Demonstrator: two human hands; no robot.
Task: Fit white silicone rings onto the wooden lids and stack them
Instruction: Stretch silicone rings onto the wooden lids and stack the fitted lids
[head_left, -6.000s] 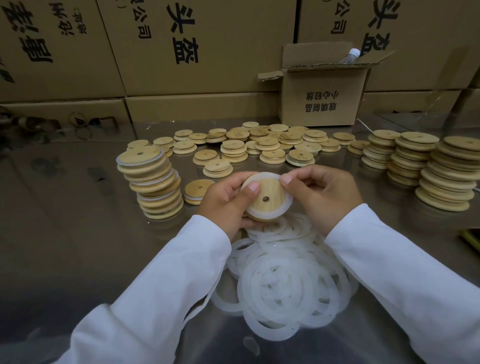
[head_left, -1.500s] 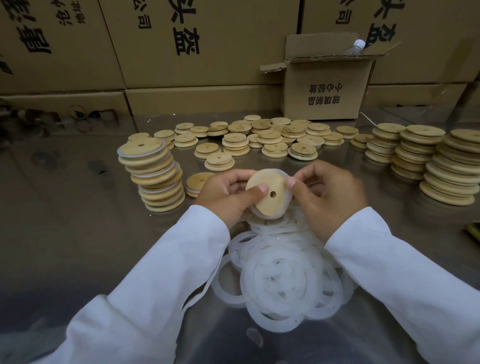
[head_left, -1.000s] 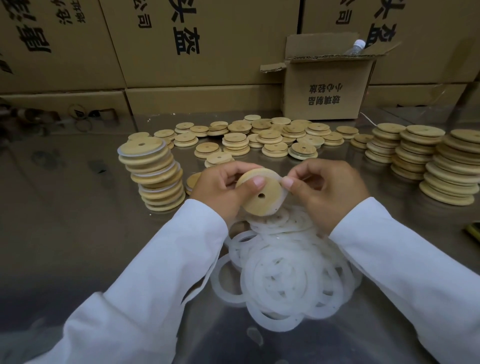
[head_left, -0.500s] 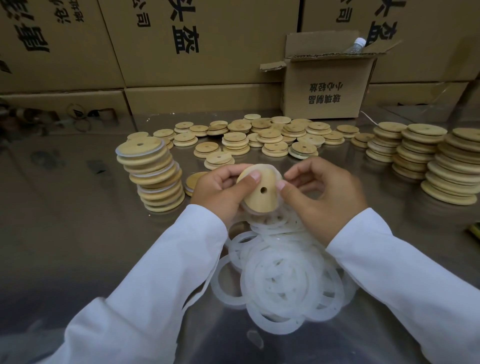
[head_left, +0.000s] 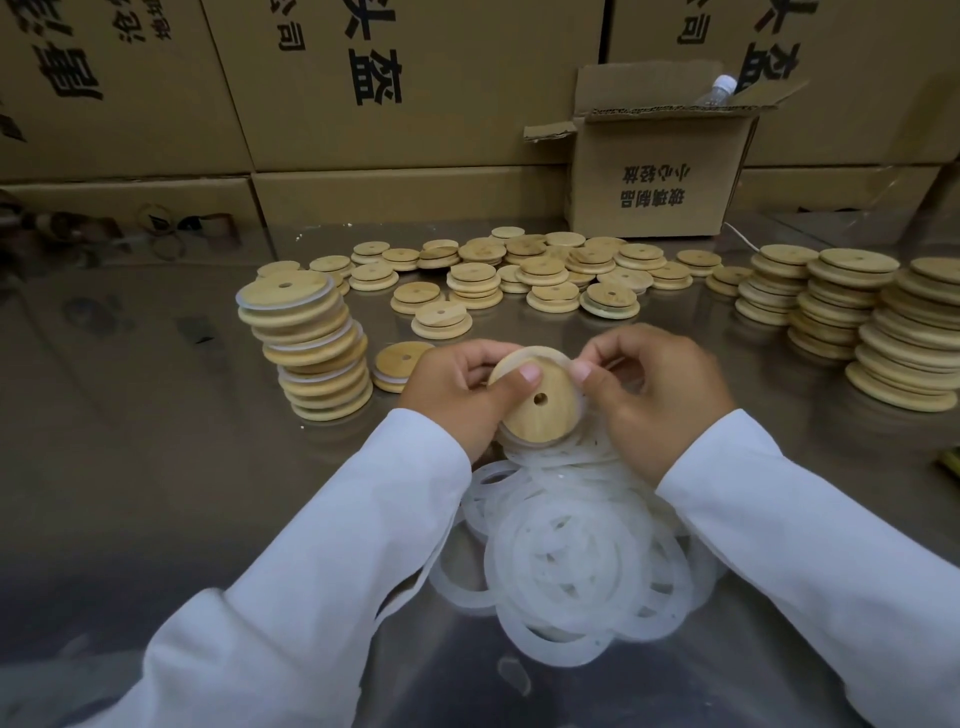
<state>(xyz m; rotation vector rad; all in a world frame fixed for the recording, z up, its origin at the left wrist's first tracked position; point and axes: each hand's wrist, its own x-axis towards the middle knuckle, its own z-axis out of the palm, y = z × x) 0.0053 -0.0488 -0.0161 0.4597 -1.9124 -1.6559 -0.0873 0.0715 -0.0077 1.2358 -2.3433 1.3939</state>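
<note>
Both hands are up over the bench, close together, working one piece.

- Your left hand grips the wooden lid by its left edge. The thumb lies across the face and the fingers curl behind.
- Your right hand pinches the white silicone ring at the lid's upper right rim, thumb tip against the edge. The ring shows as a pale band along the top and right of the lid. You cannot tell how far round it is seated.
- The lid is tilted with its face towards you and has a small hole near the middle. It is held off the bench, just above the far edge of the loose ring pile.
- The leaning stack of ringed lids stands left of your left hand. One single lid lies between them.
- Scattered lids lie in low heaps further back. Tall stacks stand at the right.
- An open carton sits behind, with a bottle poking out. Large cartons wall the back.
</note>
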